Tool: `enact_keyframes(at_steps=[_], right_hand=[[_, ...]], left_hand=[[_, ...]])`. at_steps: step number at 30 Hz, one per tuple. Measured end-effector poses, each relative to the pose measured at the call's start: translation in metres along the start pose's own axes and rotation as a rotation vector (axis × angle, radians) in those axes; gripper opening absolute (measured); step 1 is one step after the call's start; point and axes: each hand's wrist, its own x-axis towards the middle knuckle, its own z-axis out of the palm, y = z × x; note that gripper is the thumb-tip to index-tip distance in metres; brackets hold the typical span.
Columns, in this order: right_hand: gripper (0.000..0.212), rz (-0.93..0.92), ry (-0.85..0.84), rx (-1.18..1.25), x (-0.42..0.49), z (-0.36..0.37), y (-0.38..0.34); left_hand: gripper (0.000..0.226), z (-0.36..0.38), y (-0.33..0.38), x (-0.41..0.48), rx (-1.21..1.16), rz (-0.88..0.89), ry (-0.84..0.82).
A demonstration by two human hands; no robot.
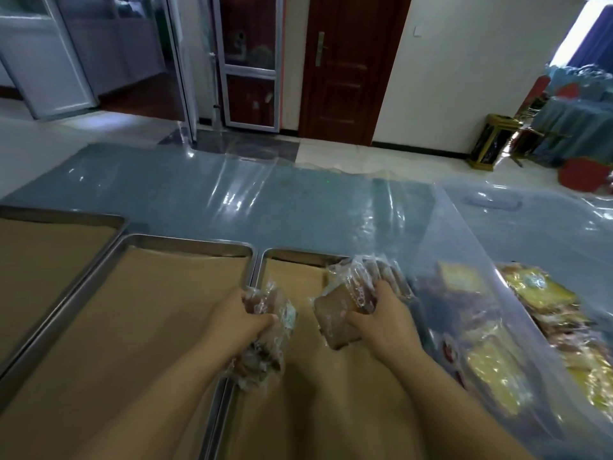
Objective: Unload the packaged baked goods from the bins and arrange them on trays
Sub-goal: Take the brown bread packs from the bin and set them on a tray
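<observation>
My left hand (237,318) grips a bundle of clear-wrapped brown baked goods (265,346) above the seam between two trays. My right hand (381,315) holds a wrapped brown bread slice pack (335,320), with more wrapped packs (361,277) bunched under its fingers, over the right tray (292,260). That tray is metal and lined with brown paper. To the right stands a clear plastic bin (447,247) holding several packaged goods, some yellow (491,370) and some dark.
A middle paper-lined tray (185,242) and a left tray (66,215) lie beside the right tray. The table is covered with blue cloth under clear plastic (298,207). A second clear bin (547,287) with yellow packs sits at the far right.
</observation>
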Motion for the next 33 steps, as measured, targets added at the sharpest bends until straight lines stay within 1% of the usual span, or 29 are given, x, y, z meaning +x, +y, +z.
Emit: enact_keyframes(at_steps=[4,7,10,13,14,16,18,20,23,27,28,29,31,33], right_hand=[[0.034,0.022,-0.002,0.069,0.031,0.025,0.004],[0.035,0.027,0.006,0.132,0.061,0.045,0.005],[0.036,0.026,0.038,0.225,0.090,0.064,0.007],[0.039,0.024,0.103,0.274,0.114,0.081,0.007],[0.040,0.028,0.098,0.294,0.119,0.086,0.009],[0.043,0.030,0.012,0.303,0.123,0.094,0.015],[0.049,0.014,-0.113,0.246,0.121,0.097,0.025],[0.057,-0.004,-0.189,0.156,0.116,0.095,0.037],[0.073,-0.070,-0.199,0.040,0.110,0.084,0.048],[0.098,-0.176,-0.186,0.032,0.103,0.068,0.056],[0.099,-0.175,-0.179,0.003,0.101,0.066,0.058],[0.095,-0.168,-0.173,-0.031,0.098,0.065,0.061],[0.082,-0.150,-0.171,-0.127,0.092,0.064,0.066],[0.075,-0.150,-0.166,-0.258,0.088,0.065,0.069]], left_hand=[[0.032,0.003,0.002,0.033,0.054,-0.022,-0.025],[0.028,0.005,0.010,0.064,0.077,-0.049,-0.012],[0.021,0.011,0.021,0.095,0.081,-0.017,0.014],[0.032,0.020,0.035,0.122,0.122,0.008,0.036],[0.035,0.023,0.039,0.130,0.147,0.010,0.040],[0.034,0.031,0.043,0.141,0.149,0.011,0.047],[0.032,0.039,0.042,0.146,0.098,0.019,0.037],[0.035,0.046,0.036,0.146,0.039,0.061,0.008],[0.041,0.052,0.017,0.139,-0.019,0.126,-0.054],[0.058,0.055,0.003,0.121,-0.012,0.179,-0.173],[0.059,0.055,0.001,0.116,-0.004,0.187,-0.204],[0.059,0.056,0.000,0.112,0.015,0.194,-0.241],[0.064,0.060,-0.002,0.105,0.080,0.232,-0.322],[0.071,0.064,-0.006,0.103,0.194,0.301,-0.357]])
